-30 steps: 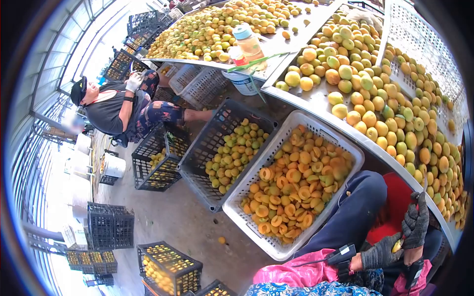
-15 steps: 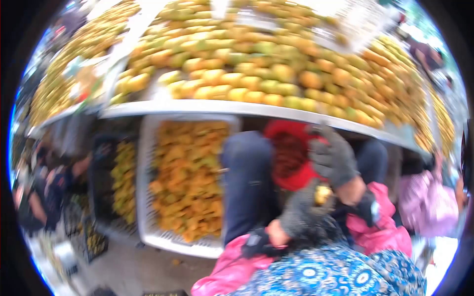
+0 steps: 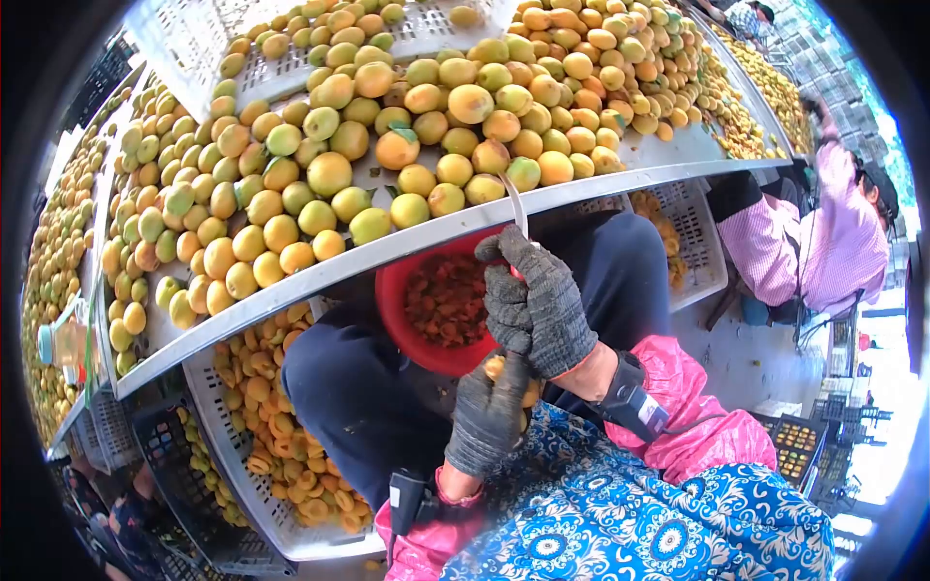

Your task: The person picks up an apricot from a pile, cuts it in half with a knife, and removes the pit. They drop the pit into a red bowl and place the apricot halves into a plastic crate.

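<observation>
My right hand (image 3: 539, 308), in a dark grey knit glove, is closed around a knife with a curved blade (image 3: 519, 208) pointing up at the table's edge. A bit of its red handle shows between the fingers. Just below, my left hand (image 3: 487, 421), gloved alike, has its fingers wrapped round an apricot (image 3: 530, 393), mostly hidden by the glove. The two hands are close together, nearly touching. Behind them, between my knees, sits a red basin (image 3: 391, 302) holding reddish-brown apricot pits (image 3: 444, 302).
Whole apricots (image 3: 329, 174) cover the metal-edged table (image 3: 320, 283) in front. A white crate (image 3: 215, 395) of split apricots stands left of my legs, with a black crate (image 3: 174, 455) beyond it. Another white crate (image 3: 705, 232) is at right, near a seated person in pink (image 3: 833, 237).
The view has swung toward the right and sharpened. My hands now appear further left in it, and the knife blade shows clearly in my right hand.
</observation>
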